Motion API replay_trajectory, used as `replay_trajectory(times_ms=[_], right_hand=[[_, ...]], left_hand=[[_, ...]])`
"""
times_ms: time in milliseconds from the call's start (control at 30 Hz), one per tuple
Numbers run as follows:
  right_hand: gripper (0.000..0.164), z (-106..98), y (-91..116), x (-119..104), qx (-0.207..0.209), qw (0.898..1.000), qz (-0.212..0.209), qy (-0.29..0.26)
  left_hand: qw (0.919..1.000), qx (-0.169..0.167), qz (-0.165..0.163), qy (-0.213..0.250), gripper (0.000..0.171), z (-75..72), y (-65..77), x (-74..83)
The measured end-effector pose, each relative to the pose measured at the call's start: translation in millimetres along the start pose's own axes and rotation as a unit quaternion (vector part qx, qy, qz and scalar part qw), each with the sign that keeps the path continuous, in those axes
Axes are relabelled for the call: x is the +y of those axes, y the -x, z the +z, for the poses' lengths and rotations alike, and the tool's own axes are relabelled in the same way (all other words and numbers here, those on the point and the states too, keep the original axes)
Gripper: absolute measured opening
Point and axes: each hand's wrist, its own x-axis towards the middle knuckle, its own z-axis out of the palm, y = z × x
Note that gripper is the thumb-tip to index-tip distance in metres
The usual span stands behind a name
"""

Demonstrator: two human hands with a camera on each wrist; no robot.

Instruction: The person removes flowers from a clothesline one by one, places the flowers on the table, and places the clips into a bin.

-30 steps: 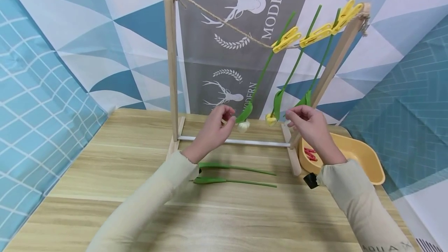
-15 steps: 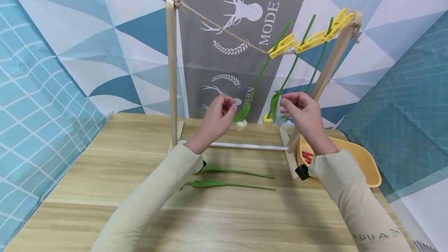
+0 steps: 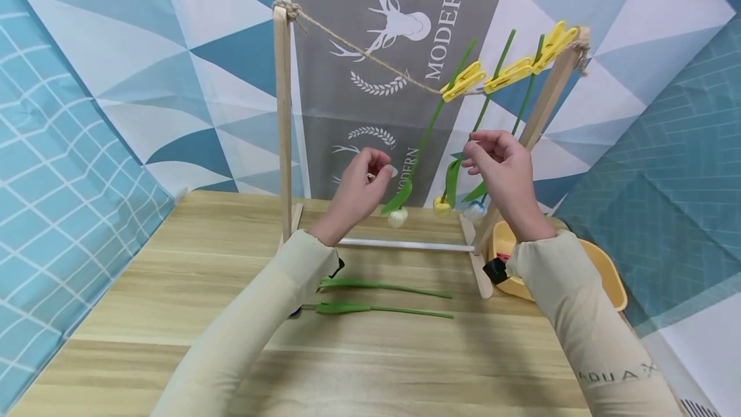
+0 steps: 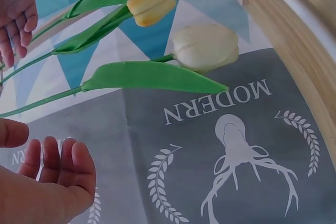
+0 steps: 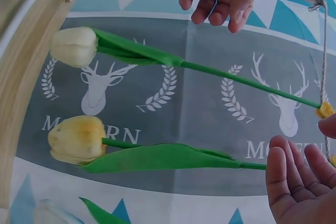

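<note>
Three artificial tulips hang head-down from a rope, each held by a yellow clothespin: a white tulip, a yellow tulip and a pale blue tulip. Just left of the white tulip's leaf is my left hand, fingers loosely bent with nothing in them. My right hand is level with the yellow tulip's stem and overlaps it in the head view. In the right wrist view its bent fingers stand apart from the thumb, holding nothing. Two more green stems lie on the table, their left ends behind my left sleeve.
A wooden frame carries the rope between two posts, with a white bar low across it. Behind the right post sits a yellow basin with something red inside. A patterned cloth hangs behind the frame.
The head view has tilted up, so the frame appears lower. My right hand has risen from beside the pale blue tulip's head to stem height; my left hand has risen slightly beside the white tulip.
</note>
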Motion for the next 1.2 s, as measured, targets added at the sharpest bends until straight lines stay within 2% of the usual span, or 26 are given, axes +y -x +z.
replay_trajectory(times_ms=[400,667,867,1033,1200], right_hand=[[0.036,2.0,-9.8,-16.7,0.025,0.999,-0.021,-0.01],[0.032,4.2,-18.2,-27.9,0.034,0.996,-0.045,-0.07],[0.034,2.7,-22.1,-34.4,0.034,0.994,-0.057,-0.085],[0.033,3.0,-25.2,-40.1,0.04,0.993,-0.05,-0.098],[0.038,6.2,-28.5,-46.4,0.052,0.994,-0.04,-0.086]], left_hand=[[0.9998,0.01,0.008,0.015,0.02,4.2,-11.2,6.2],[0.9996,0.007,-0.005,0.027,0.02,8.0,-17.0,10.7],[0.9995,0.003,-0.008,0.031,0.021,10.9,-22.7,14.8],[0.9991,-0.002,-0.009,0.041,0.022,14.5,-27.8,19.2],[0.9991,-0.004,-0.014,0.039,0.02,18.0,-33.1,23.0]])
